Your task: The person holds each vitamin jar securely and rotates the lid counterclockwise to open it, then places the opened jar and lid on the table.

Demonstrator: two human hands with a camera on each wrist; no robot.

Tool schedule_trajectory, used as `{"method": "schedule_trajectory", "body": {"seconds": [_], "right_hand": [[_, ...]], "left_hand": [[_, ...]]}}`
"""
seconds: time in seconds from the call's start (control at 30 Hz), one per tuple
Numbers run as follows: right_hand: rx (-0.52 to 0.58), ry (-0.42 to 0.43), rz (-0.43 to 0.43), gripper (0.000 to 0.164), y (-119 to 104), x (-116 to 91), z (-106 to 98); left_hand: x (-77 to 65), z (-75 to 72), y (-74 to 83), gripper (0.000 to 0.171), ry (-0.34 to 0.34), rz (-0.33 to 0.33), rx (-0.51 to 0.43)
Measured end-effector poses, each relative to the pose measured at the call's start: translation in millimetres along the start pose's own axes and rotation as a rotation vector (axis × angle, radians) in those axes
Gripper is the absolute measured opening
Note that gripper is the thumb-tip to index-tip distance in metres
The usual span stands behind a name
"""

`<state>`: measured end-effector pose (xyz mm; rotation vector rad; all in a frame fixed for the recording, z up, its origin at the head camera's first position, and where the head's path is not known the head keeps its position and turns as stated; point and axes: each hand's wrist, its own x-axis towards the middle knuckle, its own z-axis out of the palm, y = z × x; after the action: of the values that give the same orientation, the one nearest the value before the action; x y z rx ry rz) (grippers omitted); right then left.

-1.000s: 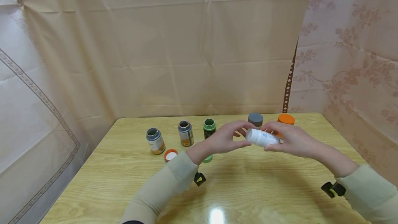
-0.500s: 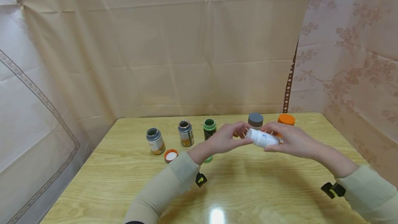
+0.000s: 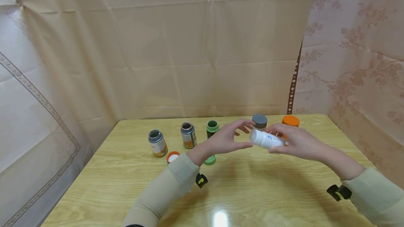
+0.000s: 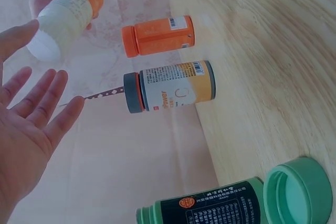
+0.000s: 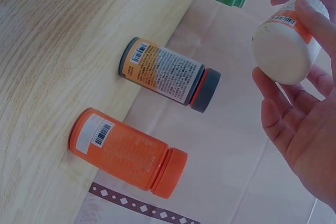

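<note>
A white bottle with a ribbed white cap is held tilted above the table by my right hand, its cap end pointing left. Thumb and fingers wrap the bottle's lower part, seen from its base in the right wrist view. Just left of the cap is my left hand, fingers spread and thumb apart from them, gripping nothing. In the left wrist view the thumb tip overlaps the white bottle; whether it touches cannot be told. Behind the hands stand a grey-capped bottle and an orange bottle.
Three uncapped bottles stand at the table's back left: a green one, a grey-necked one and another grey-necked one. A green lid and an orange-rimmed lid lie before them. Cloth hangs behind the wooden table.
My left hand was at the white cap half a second ago; its fingers have since spread and drawn slightly left, uncovering the cap. The right hand and bottle stay nearly in place.
</note>
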<state>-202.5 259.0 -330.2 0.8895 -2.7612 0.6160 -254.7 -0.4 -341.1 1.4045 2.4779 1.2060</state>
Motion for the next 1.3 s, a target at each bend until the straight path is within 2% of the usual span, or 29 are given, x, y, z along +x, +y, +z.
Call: {"method": "schedule_trajectory", "body": {"seconds": [0.17,0.33,0.67,0.97,1.3], "right_hand": [[0.01,-0.006,0.003,0.05,0.7,0.0,0.3],[0.024,-0.013,0.008,0.049,1.1,-0.3,1.0],[0.044,-0.008,-0.023,0.048,2.2,-0.5,0.9],[0.048,-0.023,-0.017,0.048,0.9,-1.6,0.7],[0.036,-0.024,-0.019,0.049,0.7,-0.7,0.8]], "left_hand": [[-0.3,0.0,3.3,0.055,-0.011,0.027,0.01],[0.0,2.0,5.0,0.05,-0.025,0.018,0.018],[1.2,2.2,9.0,0.044,-0.058,-0.044,-0.025],[1.7,3.7,7.3,0.039,-0.066,-0.093,-0.046],[1.0,1.8,6.4,0.048,-0.057,-0.099,-0.015]]}}
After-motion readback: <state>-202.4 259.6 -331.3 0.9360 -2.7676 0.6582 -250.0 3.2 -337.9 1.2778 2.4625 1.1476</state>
